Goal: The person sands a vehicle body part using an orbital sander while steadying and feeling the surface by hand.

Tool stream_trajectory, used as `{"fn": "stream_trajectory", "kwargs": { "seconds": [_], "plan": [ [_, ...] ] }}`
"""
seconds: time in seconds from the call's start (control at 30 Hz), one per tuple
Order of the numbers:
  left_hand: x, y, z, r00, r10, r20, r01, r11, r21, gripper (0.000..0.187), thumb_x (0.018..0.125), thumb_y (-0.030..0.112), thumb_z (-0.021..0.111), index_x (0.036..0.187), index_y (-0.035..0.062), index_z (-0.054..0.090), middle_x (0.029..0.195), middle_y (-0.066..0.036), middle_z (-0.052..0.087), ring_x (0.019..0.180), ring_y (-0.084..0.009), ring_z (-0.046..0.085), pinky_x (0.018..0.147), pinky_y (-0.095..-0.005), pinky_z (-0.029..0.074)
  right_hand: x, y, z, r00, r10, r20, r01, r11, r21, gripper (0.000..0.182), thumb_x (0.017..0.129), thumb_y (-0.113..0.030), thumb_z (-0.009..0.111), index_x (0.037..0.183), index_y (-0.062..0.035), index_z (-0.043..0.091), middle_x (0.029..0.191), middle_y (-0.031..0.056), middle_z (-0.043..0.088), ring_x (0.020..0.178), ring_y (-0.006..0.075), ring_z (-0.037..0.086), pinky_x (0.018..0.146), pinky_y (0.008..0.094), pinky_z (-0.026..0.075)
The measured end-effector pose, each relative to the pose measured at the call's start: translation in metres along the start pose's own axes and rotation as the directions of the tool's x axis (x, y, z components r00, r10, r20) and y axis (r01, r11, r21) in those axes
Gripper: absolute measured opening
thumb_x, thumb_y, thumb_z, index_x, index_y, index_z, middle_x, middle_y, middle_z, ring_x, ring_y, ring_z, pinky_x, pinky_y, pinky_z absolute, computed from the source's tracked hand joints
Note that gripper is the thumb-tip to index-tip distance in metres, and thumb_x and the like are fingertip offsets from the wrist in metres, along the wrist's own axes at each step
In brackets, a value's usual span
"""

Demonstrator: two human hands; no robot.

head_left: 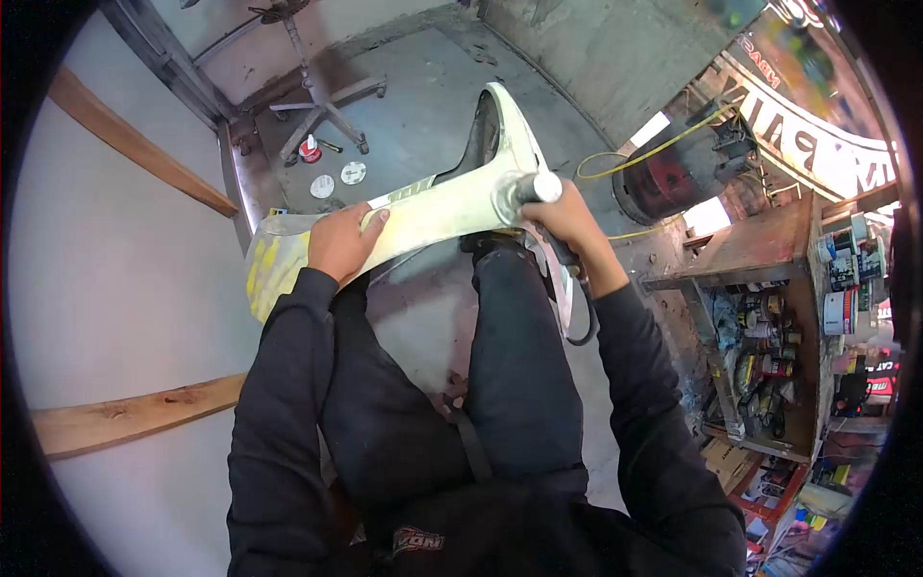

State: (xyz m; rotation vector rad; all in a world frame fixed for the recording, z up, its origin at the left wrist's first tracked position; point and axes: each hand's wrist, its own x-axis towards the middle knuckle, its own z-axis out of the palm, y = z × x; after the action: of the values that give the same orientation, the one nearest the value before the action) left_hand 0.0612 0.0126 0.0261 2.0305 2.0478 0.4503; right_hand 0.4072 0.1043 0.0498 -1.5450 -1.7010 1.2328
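Observation:
A long, curved vehicle body panel (437, 207), pale yellow-white with brighter yellow patches at its left end, lies across in front of my legs. My left hand (341, 240) grips its left part, fingers at the far edge and thumb along the surface. Near the panel's right end, my right hand (565, 223) is closed around a sander (540, 188) with a light cylindrical end. The tool's round pad (507, 198) appears to be against the panel. Below my right wrist hangs a dark hose or cable (588, 332). Part of the sander's body is hidden by my hand.
Two round discs (353, 172) and a red-and-white can (310, 150) lie on the floor near a wheeled stand (322, 106). To the right are a dark tank (663, 173) with a yellow hose (687, 135) and a wooden shelf (750, 245) holding several cans.

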Motion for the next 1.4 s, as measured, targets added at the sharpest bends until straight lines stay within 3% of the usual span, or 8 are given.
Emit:
{"fn": "stream_trajectory", "kwargs": {
  "seconds": [0.03,0.17,0.27,0.4,0.77,0.87,1.0,1.4],
  "plan": [
    [0.0,-0.001,0.001,1.0,-0.003,0.003,0.003,1.0,-0.004,0.049,0.102,0.051,0.049,0.103,0.0058,0.068,0.089,-0.021,0.07,0.087,-0.0422,0.067,0.077,-0.0534,0.049,-0.004,0.012,0.002,0.997,-0.074,-0.012,0.074,0.997,-0.022,0.042,0.066,-0.011,0.079,0.106,0.0002,0.073,0.086,0.0094,0.074,0.079,0.0181,0.07,0.075,0.034,0.055],
    [0.001,0.005,-0.004,0.999,-0.027,0.04,0.027,1.0,-0.005,0.051,0.101,0.052,0.049,0.1,0.0044,0.068,0.088,-0.021,0.071,0.085,-0.0405,0.068,0.076,-0.0522,0.05,-0.04,0.035,0.001,0.999,-0.035,-0.038,0.036,0.999,0.026,0.045,0.07,-0.002,0.075,0.115,0.0001,0.07,0.091,0.0026,0.071,0.081,0.0112,0.065,0.075,0.0285,0.053],
    [0.001,-0.001,0.003,1.0,-0.001,-0.015,0.001,1.0,0.011,0.051,0.101,0.052,0.049,0.099,0.0047,0.068,0.086,-0.021,0.071,0.086,-0.0405,0.068,0.076,-0.0523,0.05,-0.054,0.044,-0.004,0.999,-0.029,-0.028,0.031,0.996,0.079,0.045,0.069,-0.005,0.077,0.113,-0.0006,0.07,0.096,0.0078,0.073,0.088,0.0153,0.068,0.084,0.0318,0.053],
    [0.001,-0.004,0.005,0.999,0.024,-0.033,-0.023,1.0,0.004,0.051,0.101,0.053,0.049,0.098,0.0056,0.067,0.085,-0.02,0.07,0.085,-0.0409,0.068,0.076,-0.0524,0.05,-0.064,0.052,-0.011,0.998,-0.004,-0.061,0.016,0.981,0.195,0.044,0.07,-0.004,0.076,0.113,-0.0001,0.07,0.094,0.0057,0.072,0.085,0.0134,0.066,0.081,0.0306,0.053],
    [0.002,-0.004,0.005,1.0,0.011,-0.017,-0.012,1.0,-0.016,0.048,0.101,0.051,0.05,0.096,0.0059,0.065,0.081,-0.018,0.068,0.085,-0.0405,0.067,0.074,-0.052,0.048,-0.055,0.043,-0.006,0.997,-0.031,-0.067,0.036,0.997,0.075,0.046,0.067,-0.008,0.079,0.111,0.0016,0.07,0.1,0.011,0.074,0.09,0.0182,0.07,0.085,0.0332,0.054],
    [0.0,0.001,-0.001,1.0,-0.008,0.001,0.008,0.999,-0.046,0.046,0.102,0.049,0.05,0.099,0.0059,0.067,0.091,-0.022,0.07,0.089,-0.0452,0.065,0.075,-0.054,0.048,-0.04,0.042,-0.001,0.998,-0.03,-0.061,0.033,0.998,0.055,0.041,0.069,-0.005,0.077,0.109,0.0018,0.071,0.094,0.0049,0.073,0.084,0.0126,0.067,0.08,0.0297,0.053],
    [0.001,0.0,0.001,1.0,-0.007,0.004,0.008,0.999,-0.038,0.045,0.102,0.049,0.05,0.102,0.0071,0.068,0.092,-0.023,0.07,0.09,-0.0452,0.066,0.076,-0.0537,0.048,-0.018,0.025,0.0,0.999,-0.022,-0.048,0.024,0.998,0.056,0.041,0.065,-0.012,0.08,0.103,0.0016,0.073,0.093,0.0112,0.076,0.086,0.0202,0.072,0.082,0.0346,0.055],
    [0.002,-0.001,0.004,1.0,-0.003,-0.001,0.003,1.0,-0.017,0.047,0.102,0.05,0.048,0.1,0.0073,0.067,0.089,-0.022,0.07,0.088,-0.0441,0.066,0.075,-0.0532,0.048,0.046,-0.03,-0.006,1.0,-0.015,-0.02,0.015,1.0,-0.013,0.037,0.064,-0.015,0.079,0.094,0.0052,0.073,0.082,0.0118,0.071,0.072,0.0199,0.066,0.067,0.0355,0.052]
  ]
}}
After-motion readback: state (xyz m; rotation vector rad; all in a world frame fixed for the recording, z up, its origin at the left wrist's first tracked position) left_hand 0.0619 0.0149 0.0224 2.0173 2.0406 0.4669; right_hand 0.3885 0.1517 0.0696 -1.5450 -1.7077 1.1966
